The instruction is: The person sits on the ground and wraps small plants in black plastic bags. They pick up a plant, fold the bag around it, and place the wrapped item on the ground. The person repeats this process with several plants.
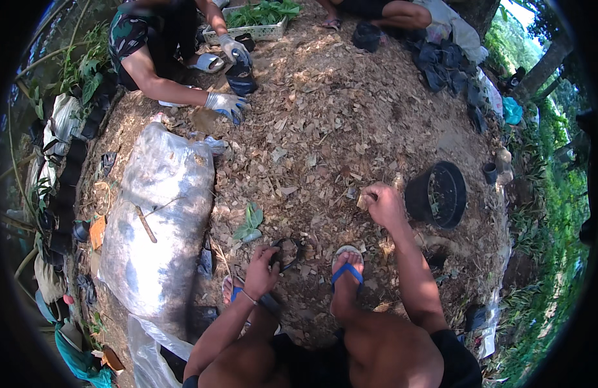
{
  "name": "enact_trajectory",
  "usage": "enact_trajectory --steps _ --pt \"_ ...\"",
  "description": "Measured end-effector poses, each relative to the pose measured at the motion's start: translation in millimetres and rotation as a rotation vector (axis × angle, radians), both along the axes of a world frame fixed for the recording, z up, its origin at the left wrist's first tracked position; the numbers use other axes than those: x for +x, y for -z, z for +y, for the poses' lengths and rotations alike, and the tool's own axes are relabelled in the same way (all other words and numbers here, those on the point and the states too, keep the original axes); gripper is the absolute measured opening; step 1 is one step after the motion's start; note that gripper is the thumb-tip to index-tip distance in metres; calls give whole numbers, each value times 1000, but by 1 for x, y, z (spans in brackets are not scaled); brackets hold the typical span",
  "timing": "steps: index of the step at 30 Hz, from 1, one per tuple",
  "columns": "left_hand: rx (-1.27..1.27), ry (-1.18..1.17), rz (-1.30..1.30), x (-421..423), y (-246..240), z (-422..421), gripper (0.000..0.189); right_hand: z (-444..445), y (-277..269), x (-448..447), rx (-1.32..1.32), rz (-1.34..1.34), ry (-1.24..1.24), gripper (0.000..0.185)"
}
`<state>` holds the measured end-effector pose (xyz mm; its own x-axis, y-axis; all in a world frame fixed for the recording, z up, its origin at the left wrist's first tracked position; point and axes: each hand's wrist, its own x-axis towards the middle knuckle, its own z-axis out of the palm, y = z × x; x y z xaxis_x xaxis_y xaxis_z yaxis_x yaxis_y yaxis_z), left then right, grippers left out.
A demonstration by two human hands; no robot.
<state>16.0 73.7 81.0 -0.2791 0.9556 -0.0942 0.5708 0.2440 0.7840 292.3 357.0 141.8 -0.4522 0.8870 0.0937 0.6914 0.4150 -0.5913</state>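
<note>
My left hand (261,275) grips the near-left rim of a small round black container (297,257), which stands between my feet; a pot or a plant bag, I cannot tell which. Dry leaf litter shows inside its rim. Farther right, my right hand (384,206) is raised over the ground with its fingers pinched on what looks like a piece of dry leaf (361,202). A small green leafy seedling (250,223) lies on the litter just beyond my left hand. Right beside my right hand, a large black plastic pot (415,194) lies tipped, its mouth turned right.
A full clear plastic sack (153,223) lies at left, a stick (146,224) on top. Across from me, a person's gloved hands (226,104) work at a black plant bag (242,82). Beyond stands a white crate (274,31) of green plants. Black bags (439,63) pile up back right.
</note>
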Motion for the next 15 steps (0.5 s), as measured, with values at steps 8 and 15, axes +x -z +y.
enact_trajectory --steps 8,15 --pt "50 22 52 -3 3 -1 43 -6 -22 34 61 53 227 18" --pt "-39 14 0 -1 1 1 42 -15 -6 23 -11 -268 148 26"
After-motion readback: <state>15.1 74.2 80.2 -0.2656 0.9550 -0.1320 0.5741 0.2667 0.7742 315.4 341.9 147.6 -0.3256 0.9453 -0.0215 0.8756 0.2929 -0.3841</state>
